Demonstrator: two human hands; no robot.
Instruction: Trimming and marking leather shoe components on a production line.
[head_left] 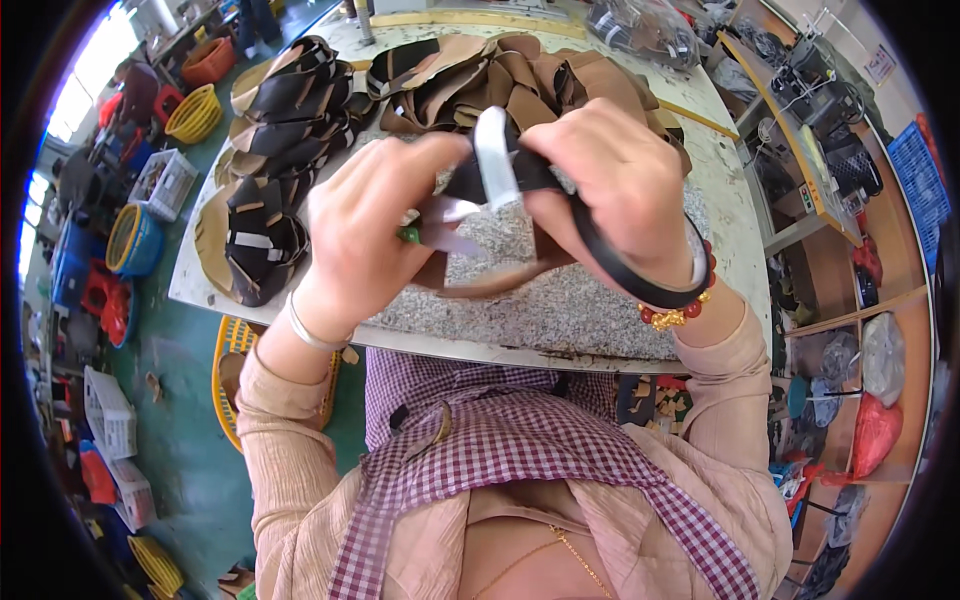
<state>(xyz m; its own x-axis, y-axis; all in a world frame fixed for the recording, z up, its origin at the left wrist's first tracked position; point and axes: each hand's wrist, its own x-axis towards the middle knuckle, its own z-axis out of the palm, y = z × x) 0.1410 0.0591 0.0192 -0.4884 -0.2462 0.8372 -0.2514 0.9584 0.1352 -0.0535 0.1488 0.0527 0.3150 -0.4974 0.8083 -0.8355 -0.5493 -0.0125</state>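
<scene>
A brown and black shoe upper (543, 250) is stretched between my two hands above the grey speckled mat (610, 312). My left hand (365, 225) is closed around its left side. Blurred pale, shiny pieces and a bit of green show by those fingers; I cannot make out what they are. On the right side my right hand (612, 180) pinches the upper's black edge. A white strip (494, 155) stands up from the black part between the hands. Around my right hand and wrist hangs a black ring-shaped band (640, 285).
Stacked black and tan shoe uppers (290, 120) lie on the worktable's left side. More brown pieces (510, 80) are heaped behind my hands. A clear plastic bag (645, 30) sits at the far edge. Below left stands a yellow basket (228, 375); shelving (850, 330) is at right.
</scene>
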